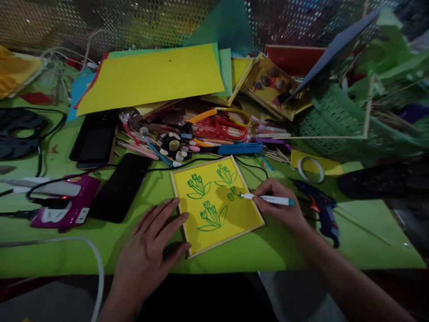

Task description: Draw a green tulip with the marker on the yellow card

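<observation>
A yellow panel (239, 219) with a thin wooden frame lies on the green table in front of me. Three bunches of tulips are drawn on it in green, and a few separate blooms stand at its right side. My right hand (279, 208) grips a white marker (270, 199) with a teal end, its tip at one of those blooms. My left hand (159, 237) rests with fingers spread, fingertips on the panel's left edge.
Two dark phones (122, 188), a magenta power strip (63, 201) and cables lie left. A glue gun (320, 208), tape roll (311, 170) and green basket (331, 120) stand right. Behind are a blue cutter (239, 148), scissors (231, 125), sticks and yellow sheets (154, 78).
</observation>
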A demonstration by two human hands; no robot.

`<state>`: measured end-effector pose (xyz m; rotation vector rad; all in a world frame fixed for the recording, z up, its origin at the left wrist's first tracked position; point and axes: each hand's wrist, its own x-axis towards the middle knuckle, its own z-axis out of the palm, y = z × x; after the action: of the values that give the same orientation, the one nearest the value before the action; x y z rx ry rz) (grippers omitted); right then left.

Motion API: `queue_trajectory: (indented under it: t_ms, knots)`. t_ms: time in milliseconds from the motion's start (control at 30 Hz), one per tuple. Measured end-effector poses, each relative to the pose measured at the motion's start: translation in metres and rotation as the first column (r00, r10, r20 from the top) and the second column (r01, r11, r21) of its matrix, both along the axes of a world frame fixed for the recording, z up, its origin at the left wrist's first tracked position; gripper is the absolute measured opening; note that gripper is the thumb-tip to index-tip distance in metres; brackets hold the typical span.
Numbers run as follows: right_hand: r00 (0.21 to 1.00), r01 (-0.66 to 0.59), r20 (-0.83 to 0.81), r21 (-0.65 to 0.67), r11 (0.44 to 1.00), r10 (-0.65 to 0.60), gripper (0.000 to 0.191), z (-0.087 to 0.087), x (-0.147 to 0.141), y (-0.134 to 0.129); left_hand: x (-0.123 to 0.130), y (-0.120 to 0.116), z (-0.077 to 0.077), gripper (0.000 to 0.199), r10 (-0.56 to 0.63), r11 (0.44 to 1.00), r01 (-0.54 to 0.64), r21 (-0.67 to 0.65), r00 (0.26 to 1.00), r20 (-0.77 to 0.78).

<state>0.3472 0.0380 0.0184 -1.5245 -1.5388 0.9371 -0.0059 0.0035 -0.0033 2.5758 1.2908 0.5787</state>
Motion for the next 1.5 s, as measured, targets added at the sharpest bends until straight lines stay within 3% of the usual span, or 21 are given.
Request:
queue_trajectory:
  t_ms: [1033, 1500]
  knots:
    - [0.994, 0.001, 0.109, 0.039, 0.999, -0.005, 0.010, -0.0084, 0.0027, 0.0015, 0.0001, 0.0016, -0.0020, 0.048, -0.015, 1.000, 0.015, 0.026, 1.000, -0.015]
    - [1.000, 0.023, 0.004, 0.034, 0.999, -0.023, 0.013, -0.0082, 0.0046, 0.0004, -0.0002, 0.0010, -0.0007, 0.048, -0.005, 1.000, 0.005, 0.014, 1.000, -0.011]
